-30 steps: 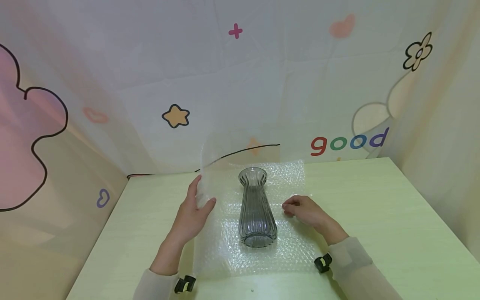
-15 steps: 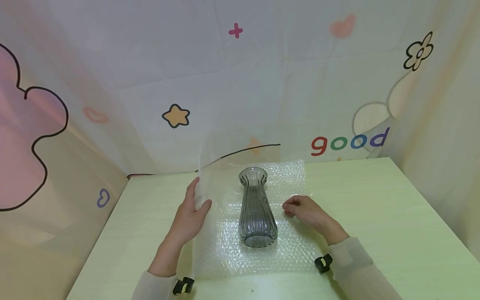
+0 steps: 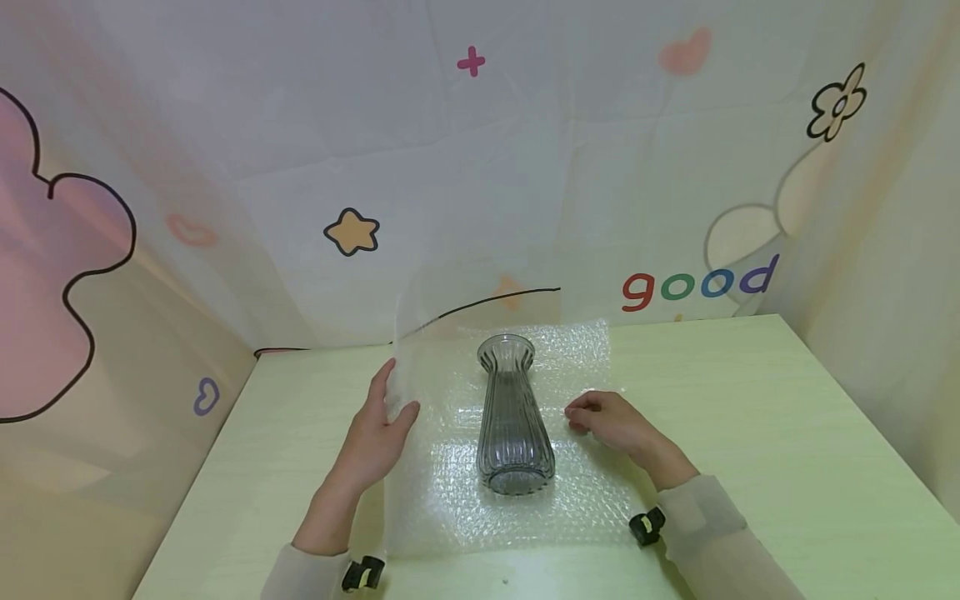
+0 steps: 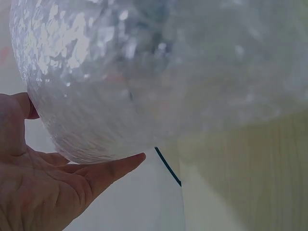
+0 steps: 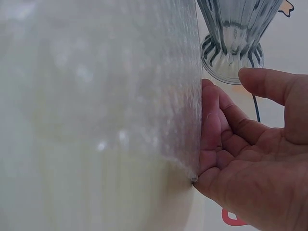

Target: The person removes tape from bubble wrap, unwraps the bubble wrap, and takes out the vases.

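A ribbed grey glass vase (image 3: 513, 417) lies on its side on a sheet of bubble wrap (image 3: 465, 525), its flared mouth away from me. My left hand (image 3: 375, 442) supports the raised left side of the sheet, fingers extended and thumb spread apart. In the left wrist view the wrap bulges over those fingers (image 4: 113, 173). My right hand (image 3: 618, 425) rests on the sheet's right part, beside the vase and apart from it. Seen from the right wrist, its fingers (image 5: 236, 115) bend loosely against the wrap, and the thumb stands away from them.
The pale table (image 3: 780, 467) extends on both sides of the sheet. Behind it hangs a printed cloth (image 3: 525, 183) with a star, hearts and the word "good". A black wrist strap (image 3: 363, 573) sits at the left sleeve, another at the right.
My left hand has shifted slightly left and toward me, and the raised edge of the bubble wrap leans a little further left. The vase and my right hand stay put.
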Tool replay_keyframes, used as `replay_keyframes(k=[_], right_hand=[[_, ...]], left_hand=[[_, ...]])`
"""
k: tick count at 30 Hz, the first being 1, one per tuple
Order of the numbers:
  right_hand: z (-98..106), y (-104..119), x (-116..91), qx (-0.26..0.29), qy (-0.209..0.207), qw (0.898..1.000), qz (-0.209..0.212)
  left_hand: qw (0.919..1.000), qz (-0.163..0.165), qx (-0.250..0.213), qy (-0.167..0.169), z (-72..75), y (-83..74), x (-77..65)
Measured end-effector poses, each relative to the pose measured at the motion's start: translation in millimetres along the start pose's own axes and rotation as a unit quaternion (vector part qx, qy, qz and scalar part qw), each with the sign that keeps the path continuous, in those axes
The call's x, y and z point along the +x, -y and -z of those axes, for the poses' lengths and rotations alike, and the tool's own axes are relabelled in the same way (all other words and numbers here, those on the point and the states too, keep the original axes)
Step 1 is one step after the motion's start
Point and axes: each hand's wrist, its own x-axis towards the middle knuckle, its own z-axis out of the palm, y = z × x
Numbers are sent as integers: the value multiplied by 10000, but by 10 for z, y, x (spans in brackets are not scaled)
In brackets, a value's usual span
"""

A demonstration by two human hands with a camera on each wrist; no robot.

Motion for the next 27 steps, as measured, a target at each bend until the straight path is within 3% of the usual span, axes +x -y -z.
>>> replay_keyframes(k=[27], right_hand=[[0,-33,26,-55,-12,10000,-5]], left_hand=[[9994,250,155,187,90,181,-20]])
